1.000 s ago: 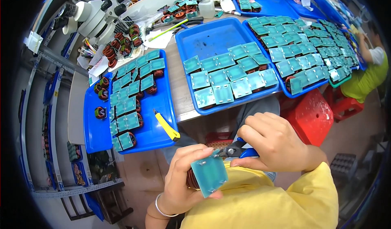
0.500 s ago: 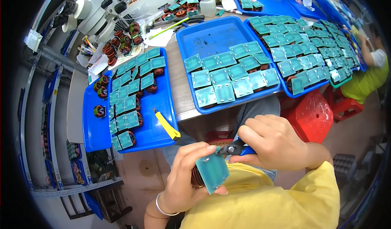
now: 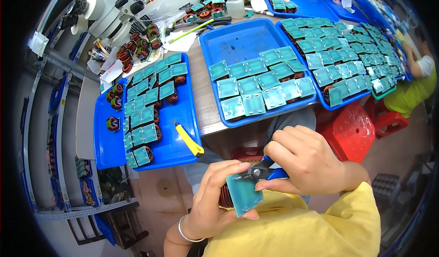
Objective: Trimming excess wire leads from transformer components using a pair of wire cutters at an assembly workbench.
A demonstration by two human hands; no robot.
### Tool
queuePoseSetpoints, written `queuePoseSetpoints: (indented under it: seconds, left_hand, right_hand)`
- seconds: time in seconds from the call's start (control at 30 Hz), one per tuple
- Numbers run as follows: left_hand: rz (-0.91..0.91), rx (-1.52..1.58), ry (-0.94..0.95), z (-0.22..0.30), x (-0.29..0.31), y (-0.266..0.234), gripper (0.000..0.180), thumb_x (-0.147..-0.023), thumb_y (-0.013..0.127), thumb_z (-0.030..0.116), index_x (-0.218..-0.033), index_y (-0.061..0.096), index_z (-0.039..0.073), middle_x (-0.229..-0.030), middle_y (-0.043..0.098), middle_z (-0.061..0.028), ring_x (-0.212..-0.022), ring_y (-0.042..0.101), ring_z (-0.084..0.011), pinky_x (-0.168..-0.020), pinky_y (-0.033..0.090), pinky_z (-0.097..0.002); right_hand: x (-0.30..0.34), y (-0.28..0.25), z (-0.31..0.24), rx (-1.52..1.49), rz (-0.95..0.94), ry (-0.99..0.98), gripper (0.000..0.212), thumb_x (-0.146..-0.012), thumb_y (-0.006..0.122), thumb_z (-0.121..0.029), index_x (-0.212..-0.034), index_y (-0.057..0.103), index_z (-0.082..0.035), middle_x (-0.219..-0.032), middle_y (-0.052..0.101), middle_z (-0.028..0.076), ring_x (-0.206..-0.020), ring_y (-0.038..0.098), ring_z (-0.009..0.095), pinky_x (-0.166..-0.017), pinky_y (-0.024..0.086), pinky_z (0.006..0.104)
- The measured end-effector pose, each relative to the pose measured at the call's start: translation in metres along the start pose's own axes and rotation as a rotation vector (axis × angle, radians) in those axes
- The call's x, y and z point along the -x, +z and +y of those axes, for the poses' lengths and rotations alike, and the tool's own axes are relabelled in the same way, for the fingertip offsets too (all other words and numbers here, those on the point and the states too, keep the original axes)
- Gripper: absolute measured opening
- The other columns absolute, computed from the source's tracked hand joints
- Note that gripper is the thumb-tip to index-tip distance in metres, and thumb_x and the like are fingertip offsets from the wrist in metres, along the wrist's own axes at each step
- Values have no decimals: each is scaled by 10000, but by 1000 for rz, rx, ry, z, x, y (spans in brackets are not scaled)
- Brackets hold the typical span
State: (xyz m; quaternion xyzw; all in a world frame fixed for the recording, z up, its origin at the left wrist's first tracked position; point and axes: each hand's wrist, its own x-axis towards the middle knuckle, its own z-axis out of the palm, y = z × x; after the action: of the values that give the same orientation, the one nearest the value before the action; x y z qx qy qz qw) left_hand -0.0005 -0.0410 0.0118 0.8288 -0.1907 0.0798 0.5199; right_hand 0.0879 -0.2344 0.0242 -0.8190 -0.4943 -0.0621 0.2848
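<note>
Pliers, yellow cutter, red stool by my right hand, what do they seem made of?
Pliers: probably steel, with a dark head and shiny pivot; blue handles look like plastic or rubber.
Yellow cutter: seemingly smooth plastic, evenly coloured; its thin grey tip could be metal.
Red stool: likely plastic, evenly red with a sheen.

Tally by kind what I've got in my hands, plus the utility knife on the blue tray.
Blue-handled cutting pliers, right hand: 1
Coil-backed green circuit board, left hand: 1
Yellow utility knife: 1
Total: 3
</note>
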Motion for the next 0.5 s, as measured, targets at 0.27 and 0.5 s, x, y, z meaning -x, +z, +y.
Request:
queuePoseSetpoints:
  seconds: [0.27, 0.5]
  left_hand:
    - [-32, -102, 33, 6, -3, -1, 770, -606, 807, 247, -1213, 415, -21, -1134, 497, -184, -1036, 510, -310, -872, 440, -361]
    - [-50, -133, 27, 9, -10, 0, 741, -617, 809, 176, -1215, 417, -16, -1130, 487, -189, -1018, 518, -321, -841, 458, -348]
  right_hand:
    - [-2, -2, -2, 35, 10, -23, 460, -688, 677, -452, -756, 491, -37, -698, 427, 90, -618, 446, 248, -567, 368, 335]
    - [4, 7, 1, -29, 18, 24, 444, -698, 690, -412, -777, 481, -28, -674, 454, 90, -594, 493, 266, -533, 391, 349]
